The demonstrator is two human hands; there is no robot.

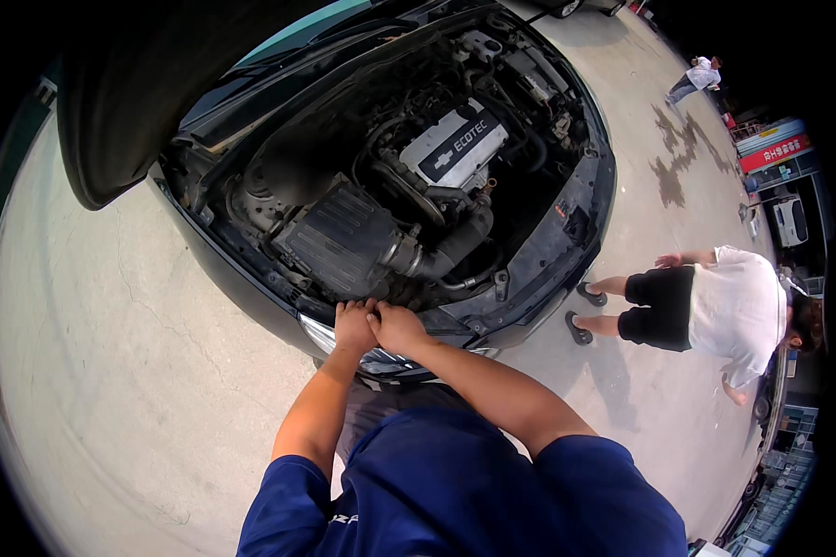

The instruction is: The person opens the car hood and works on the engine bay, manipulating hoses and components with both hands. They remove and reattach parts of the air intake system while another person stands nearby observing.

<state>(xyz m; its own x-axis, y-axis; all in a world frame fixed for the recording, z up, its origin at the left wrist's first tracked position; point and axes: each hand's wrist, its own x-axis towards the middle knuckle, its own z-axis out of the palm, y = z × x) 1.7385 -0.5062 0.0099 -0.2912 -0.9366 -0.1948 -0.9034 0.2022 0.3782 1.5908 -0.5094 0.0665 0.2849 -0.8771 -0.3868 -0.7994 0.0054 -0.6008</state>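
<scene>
My left hand (355,327) and my right hand (398,329) are side by side, touching, at the front edge of an open engine bay. Both have their fingers closed and bent over the edge just above the headlight (320,334). Whatever lies under the fingers is hidden. Right beyond my hands sits a black ribbed air filter box (336,243). A thick black intake hose (463,243) runs from it toward the engine cover (454,141), which is silver and black.
The raised hood (111,102) overhangs the left side. A battery (532,84) lies at the far right of the bay. On the right, a person in a white shirt (734,302) stands bent near the bumper; another person (697,76) is farther off. Pale concrete (111,353) surrounds the car.
</scene>
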